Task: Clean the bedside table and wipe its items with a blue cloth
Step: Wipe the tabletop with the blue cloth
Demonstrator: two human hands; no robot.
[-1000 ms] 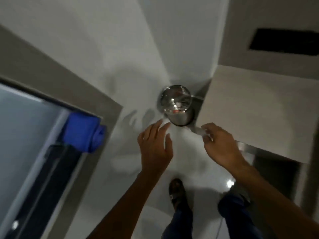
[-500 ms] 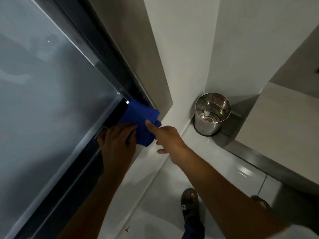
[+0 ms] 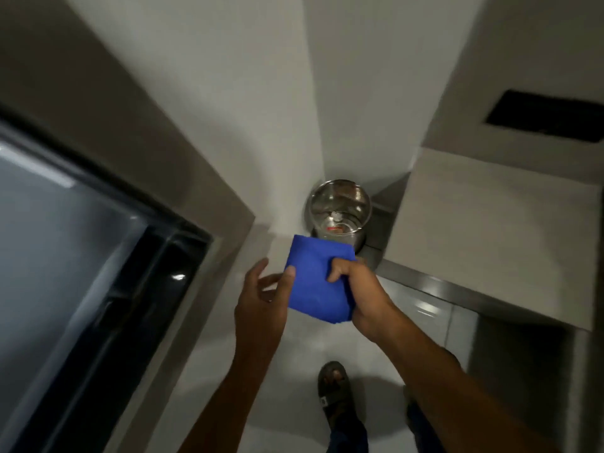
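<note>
**Folded blue cloth held between two hands, wiping not yet begun**

The right hand (image 3: 362, 299) grips a folded blue cloth (image 3: 315, 282) at chest height, above a steel bin (image 3: 340, 214) standing in the corner. The left hand (image 3: 261, 305) is loosely spread, its thumb touching the cloth's edge. No bedside table is visible. Best to keep the fold flat in one palm before wiping.
</note>
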